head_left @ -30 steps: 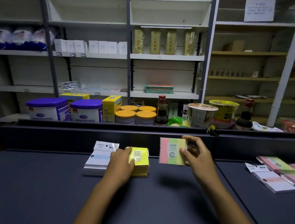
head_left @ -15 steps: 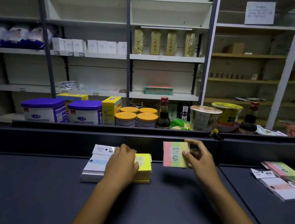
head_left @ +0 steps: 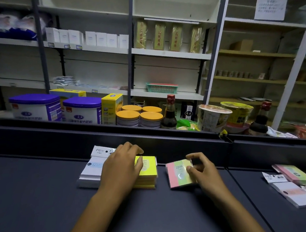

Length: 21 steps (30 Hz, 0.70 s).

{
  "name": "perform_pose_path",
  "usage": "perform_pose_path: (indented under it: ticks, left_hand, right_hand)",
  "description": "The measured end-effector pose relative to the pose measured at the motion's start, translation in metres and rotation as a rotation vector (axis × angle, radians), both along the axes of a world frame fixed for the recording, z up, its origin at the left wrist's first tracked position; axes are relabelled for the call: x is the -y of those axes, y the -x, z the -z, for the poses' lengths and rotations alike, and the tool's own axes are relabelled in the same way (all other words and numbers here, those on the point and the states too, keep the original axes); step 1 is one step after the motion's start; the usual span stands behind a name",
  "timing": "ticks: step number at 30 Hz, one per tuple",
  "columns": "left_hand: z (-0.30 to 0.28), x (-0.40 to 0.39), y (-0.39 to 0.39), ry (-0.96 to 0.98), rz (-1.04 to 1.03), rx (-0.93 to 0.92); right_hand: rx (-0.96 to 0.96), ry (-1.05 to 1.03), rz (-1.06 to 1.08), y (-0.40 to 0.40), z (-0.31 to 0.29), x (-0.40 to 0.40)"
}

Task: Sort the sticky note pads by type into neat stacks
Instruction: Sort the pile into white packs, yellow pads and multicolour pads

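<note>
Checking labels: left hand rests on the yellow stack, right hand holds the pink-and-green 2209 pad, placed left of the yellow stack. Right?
One error: the pink-and-green 2209 pad sits to the right of the yellow stack, not left, as the head view shows. The rest holds: the left hand rests on the yellow stack and the right hand holds the pad.

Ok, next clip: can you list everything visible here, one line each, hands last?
Yellow pad stack: one, yellow, counter centre, under the left hand.
White pad stack: one, white, touching the yellow stack's left side.
Multicolour pad: one, pink and green, marked 2209, right of the yellow stack.
Unsorted pads: several, pink, green and white, far right of the counter.
Counter: one, dark grey.
Milk powder tubs: two, white with purple lids, behind the counter.
Orange-lidded tins: four, by the tubs.
Sauce bottle: one, dark, red cap.
Left hand: rests on the yellow stack.
Right hand: pinches the multicolour pad.
</note>
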<state>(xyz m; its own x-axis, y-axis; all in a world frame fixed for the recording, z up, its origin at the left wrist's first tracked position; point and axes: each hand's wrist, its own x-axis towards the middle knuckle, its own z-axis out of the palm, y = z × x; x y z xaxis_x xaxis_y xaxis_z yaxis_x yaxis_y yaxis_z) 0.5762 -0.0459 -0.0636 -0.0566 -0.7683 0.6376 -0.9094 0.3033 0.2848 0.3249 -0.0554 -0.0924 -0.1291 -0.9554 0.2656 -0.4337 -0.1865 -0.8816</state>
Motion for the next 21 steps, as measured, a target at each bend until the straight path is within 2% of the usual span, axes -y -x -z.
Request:
perform_pose_path:
  ticks: [6, 12, 16, 21]
  left_hand:
    - [0.002, -0.003, 0.004, -0.021, 0.010, -0.011]
    - [0.006, -0.003, 0.010, -0.034, 0.023, -0.007]
    - [0.009, -0.003, 0.012, -0.050, 0.035, -0.002]
    - [0.007, -0.004, 0.018, -0.101, 0.083, 0.009]
  right_hand:
    - [-0.309, -0.051, 0.019, 0.003, 0.012, 0.000]
    - [-0.610, 0.010, 0.079, 0.004, 0.022, 0.000]
    - [-0.631, 0.018, 0.083, 0.006, 0.023, -0.002]
    - [-0.453, -0.021, 0.013, 0.016, 0.012, -0.013]
